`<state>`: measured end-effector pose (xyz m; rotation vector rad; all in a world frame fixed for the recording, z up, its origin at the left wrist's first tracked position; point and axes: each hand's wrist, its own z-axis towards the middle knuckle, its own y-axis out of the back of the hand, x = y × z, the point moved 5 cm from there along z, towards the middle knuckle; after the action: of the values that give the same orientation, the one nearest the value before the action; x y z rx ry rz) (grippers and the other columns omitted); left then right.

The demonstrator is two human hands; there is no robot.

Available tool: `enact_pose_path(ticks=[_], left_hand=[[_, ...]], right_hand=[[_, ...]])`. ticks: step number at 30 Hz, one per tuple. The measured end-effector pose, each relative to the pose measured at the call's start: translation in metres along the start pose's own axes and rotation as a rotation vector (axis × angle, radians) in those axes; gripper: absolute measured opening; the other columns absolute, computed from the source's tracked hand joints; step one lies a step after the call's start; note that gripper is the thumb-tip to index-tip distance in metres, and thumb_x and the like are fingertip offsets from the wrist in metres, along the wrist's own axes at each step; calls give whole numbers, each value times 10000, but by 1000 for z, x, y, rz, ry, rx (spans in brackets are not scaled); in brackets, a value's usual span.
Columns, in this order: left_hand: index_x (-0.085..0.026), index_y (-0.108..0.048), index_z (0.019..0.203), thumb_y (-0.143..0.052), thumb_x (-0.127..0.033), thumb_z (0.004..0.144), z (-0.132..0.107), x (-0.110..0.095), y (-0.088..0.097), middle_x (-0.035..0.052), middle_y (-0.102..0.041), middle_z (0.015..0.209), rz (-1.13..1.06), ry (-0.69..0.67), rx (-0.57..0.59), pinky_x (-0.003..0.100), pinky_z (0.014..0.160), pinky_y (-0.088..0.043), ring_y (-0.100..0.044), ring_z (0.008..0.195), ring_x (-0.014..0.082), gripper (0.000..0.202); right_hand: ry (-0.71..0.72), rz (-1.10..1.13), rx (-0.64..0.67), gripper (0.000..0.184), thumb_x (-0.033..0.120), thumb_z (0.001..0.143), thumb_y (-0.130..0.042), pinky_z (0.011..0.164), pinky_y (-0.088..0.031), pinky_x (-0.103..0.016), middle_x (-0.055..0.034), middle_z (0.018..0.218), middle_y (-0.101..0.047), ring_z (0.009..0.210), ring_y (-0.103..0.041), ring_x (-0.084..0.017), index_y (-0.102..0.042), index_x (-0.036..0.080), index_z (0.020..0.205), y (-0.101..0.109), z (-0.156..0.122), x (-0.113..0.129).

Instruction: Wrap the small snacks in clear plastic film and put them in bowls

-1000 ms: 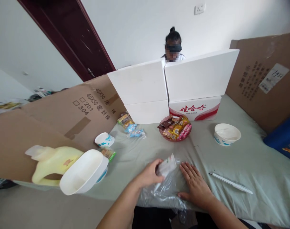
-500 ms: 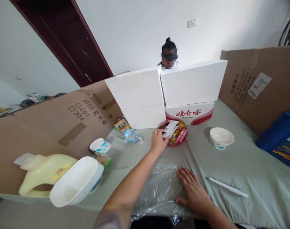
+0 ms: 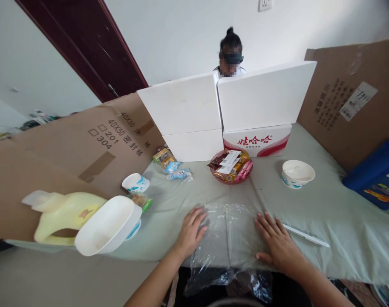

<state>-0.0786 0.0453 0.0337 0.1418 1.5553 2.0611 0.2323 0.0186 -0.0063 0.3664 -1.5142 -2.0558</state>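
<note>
A clear plastic sheet [image 3: 231, 232] lies on the green cloth at the near edge and hangs over it. My left hand [image 3: 191, 230] rests flat on the sheet's left side, fingers spread. My right hand [image 3: 277, 243] lies flat on its right side, fingers apart. Neither hand holds anything. Beyond the sheet a red bowl [image 3: 231, 167] holds several wrapped snacks, with a white packet [image 3: 230, 158] on top.
White pen [image 3: 304, 236] right of my right hand. White paper bowl [image 3: 297, 173] back right, small cup [image 3: 135, 183] and large white bowl [image 3: 108, 224] left, yellow jug [image 3: 61, 215]. Snack packets [image 3: 171, 164] by white boxes [image 3: 226, 111]. Cardboard walls around; a person sits behind the boxes.
My left hand carried the white packet to the red bowl, left it on the snacks, and came back to the plastic sheet. My right hand shifted slightly right.
</note>
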Motion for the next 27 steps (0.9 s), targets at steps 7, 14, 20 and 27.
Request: enact_pose_path(ticks=[7,14,20,27], left_hand=[[-215,-549,1232,-520,-410,908,-62,-17,39,123,-595,1205,-279,-163,126,476,1015,-445,-511,1203,293,380],[-236,-466,1350,-603,-463,867,-91,-27,26,144,-479,1394,-238,-265,245,508,1058,-398,-393,1336,325,551],[-190,-637,880,-472,-261,935,-60,-25,27,52,-675,865,-478,50,182,296,800,-533,-647,869,179,188],[-186,-615,974,-515,-287,866,-22,0,4,-2,-655,695,-344,518,80,254,620,-487,-633,634,159,178]], right_hand=[[142,181,81,944,624,758,-636,1116,-310,-460,-119,1496,-383,1406,-278,-308,-264,172,1499,35,-46,18],[274,129,-37,454,222,926,-525,1116,-319,-356,-16,1404,-522,1381,-342,-197,-475,263,1375,26,-52,47],[-5,543,12,241,208,946,-421,870,-518,-318,-59,1006,-711,958,-658,-176,-642,228,1040,39,-21,48],[-600,611,-68,321,402,930,-372,546,-504,-305,-28,688,-670,593,-652,-203,-586,199,1054,13,1,9]])
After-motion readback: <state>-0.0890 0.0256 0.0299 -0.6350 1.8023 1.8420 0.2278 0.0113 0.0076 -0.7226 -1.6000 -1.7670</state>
